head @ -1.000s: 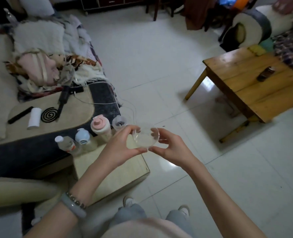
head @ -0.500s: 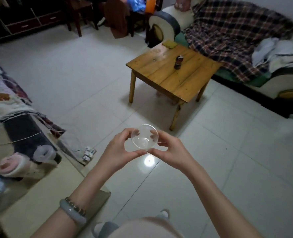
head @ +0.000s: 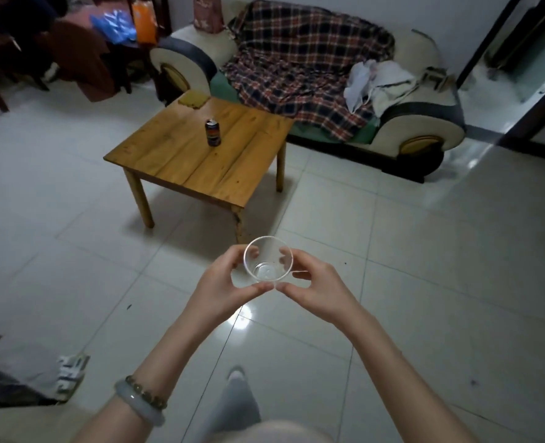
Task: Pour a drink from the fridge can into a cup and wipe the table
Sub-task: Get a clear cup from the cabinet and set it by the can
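1. One plaid-draped sofa (head: pixel 312 78) stands against the far wall.
2. Wooden table (head: pixel 181 161) sits in front of it, on the tiled floor.
3. Left hand (head: pixel 223 289) and right hand (head: pixel 316 289) each pinch the cup, fingers clamped on its sides.
4. Can (head: pixel 213 132) stands upright on the table.
5. Clear cup (head: pixel 267 259) is empty, held above the floor, well apart from the table.

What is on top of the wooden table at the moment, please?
On the wooden table stands an upright can, and a yellowish cloth lies at its far corner. What is under the cloth is hidden.
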`<state>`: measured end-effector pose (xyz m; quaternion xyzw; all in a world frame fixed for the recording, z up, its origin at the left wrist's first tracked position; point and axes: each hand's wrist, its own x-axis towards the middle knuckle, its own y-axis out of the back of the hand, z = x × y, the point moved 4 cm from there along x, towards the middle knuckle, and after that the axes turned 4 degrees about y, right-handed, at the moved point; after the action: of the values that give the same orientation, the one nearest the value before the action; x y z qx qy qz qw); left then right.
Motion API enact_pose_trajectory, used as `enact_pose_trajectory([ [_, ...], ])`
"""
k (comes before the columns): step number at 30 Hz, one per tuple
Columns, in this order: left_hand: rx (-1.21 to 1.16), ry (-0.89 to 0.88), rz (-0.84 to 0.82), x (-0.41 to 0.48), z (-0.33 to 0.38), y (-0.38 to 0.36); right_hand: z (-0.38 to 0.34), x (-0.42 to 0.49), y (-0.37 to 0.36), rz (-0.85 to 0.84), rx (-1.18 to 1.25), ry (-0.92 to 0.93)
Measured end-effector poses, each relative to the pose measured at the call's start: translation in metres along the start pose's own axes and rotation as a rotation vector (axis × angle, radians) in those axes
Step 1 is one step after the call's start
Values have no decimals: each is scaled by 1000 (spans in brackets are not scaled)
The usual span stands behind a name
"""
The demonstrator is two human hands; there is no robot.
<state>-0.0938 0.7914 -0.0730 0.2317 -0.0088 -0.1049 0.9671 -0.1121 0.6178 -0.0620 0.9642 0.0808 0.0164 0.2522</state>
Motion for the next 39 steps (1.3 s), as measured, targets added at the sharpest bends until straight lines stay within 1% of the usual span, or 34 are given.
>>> enact_pose_trajectory([
  [8, -3, -87, -102, 131, 26, -50, 59, 81, 74, 103, 64, -60],
  [13, -19, -108, -151, 231, 43, -72, 88, 158, 126, 152, 178, -90],
  [18, -23, -127, -150, 321, 61, -81, 105, 235, 173, 158, 310, -95],
  [20, -29, -130, -158, 352, 65, -85, 113, 264, 189, 144, 369, -103],
  [26, -10, -107, -171, 441, 70, -103, 153, 341, 232, 110, 621, -244],
  [29, 1, -84, -143, 489, 72, -114, 176, 387, 253, 80, 688, -251],
  [33, 4, -66, -61, 554, 77, -127, 203, 458, 288, -6, 714, -242],
  [39, -12, 14, 103, 648, 94, -148, 232, 569, 346, -204, 732, -239],
])
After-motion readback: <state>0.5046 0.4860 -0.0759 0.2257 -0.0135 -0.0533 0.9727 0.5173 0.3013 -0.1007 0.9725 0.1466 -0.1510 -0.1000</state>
